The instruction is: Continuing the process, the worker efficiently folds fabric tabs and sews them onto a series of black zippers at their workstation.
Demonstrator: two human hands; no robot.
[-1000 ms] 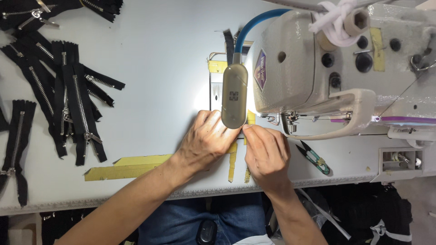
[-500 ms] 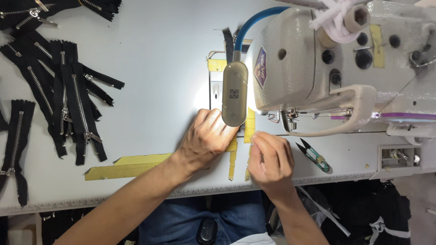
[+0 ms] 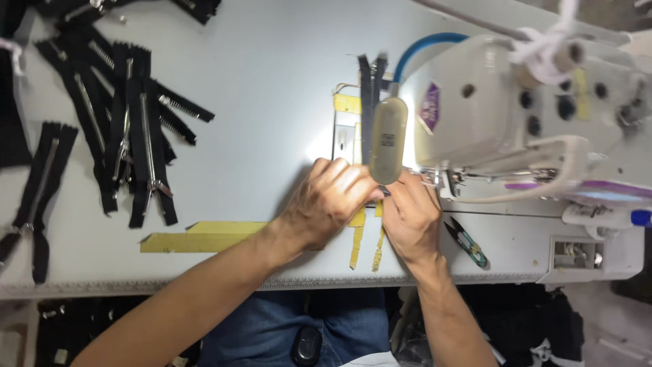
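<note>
Left hand (image 3: 326,204) and right hand (image 3: 409,216), fingers pressed together on a black zipper (image 3: 371,95) at the sewing machine (image 3: 516,122) needle on the tabletop (image 3: 272,81); fingertips so near the needle risk a prick if fed inward.

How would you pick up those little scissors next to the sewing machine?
Take the small green-handled thread snips around the green handle end, coming from above on the near right side. The blades point up-left toward the right hand, and the handle lies flat and free on the white table.
</note>
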